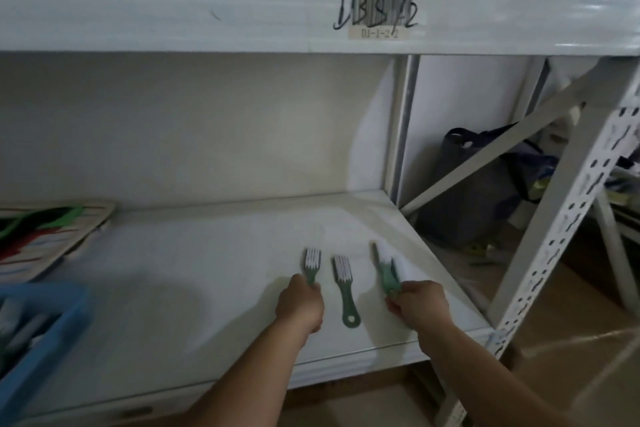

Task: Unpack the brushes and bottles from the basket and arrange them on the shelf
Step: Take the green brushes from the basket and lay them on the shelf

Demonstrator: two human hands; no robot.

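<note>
Three green brushes with white bristles are on the white shelf [207, 270], toward its right end. My left hand [300, 303] grips the handle of the left brush [312, 265], whose head lies on the shelf. The middle brush [344, 288] lies free between my hands, bristles away from me. My right hand [417, 303] holds the handle of the right brush [386, 267], which looks like two brushes held together; I cannot tell for sure. The blue basket [45, 333] sits at the shelf's left front edge with blurred items inside.
A flat board with green, red and black shapes [52, 236] lies at the shelf's far left. The upper shelf beam [311, 10] hangs overhead. A perforated upright post [568, 236] and diagonal brace stand at right, with a dark bag [485, 184] behind.
</note>
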